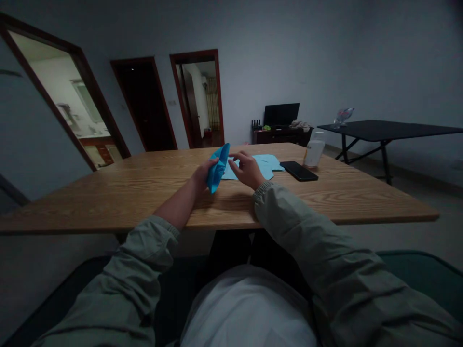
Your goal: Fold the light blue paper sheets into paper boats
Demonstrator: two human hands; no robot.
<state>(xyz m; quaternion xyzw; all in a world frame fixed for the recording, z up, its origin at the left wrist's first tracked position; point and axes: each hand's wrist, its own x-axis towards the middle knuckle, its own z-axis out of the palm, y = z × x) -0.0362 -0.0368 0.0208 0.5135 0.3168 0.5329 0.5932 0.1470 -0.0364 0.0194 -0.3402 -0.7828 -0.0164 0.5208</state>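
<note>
A piece of folded blue paper [217, 172] is held up above the wooden table by my left hand [203, 174], whose fingers close around its left side. To the right of it, my right hand [247, 168] hovers with fingers apart and slightly curled, index finger pointing toward the folded paper. No object shows between those fingers. Light blue paper sheets [268, 164] lie on the tabletop beneath and behind my right hand, which partly covers them.
On the wooden table [137, 193], a black phone [299, 171] lies right of the sheets, beside a clear bottle [314, 153]. A black folding table [383, 129] stands at the right. Against the far wall, a dark cabinet [262, 138] carries a monitor [281, 114].
</note>
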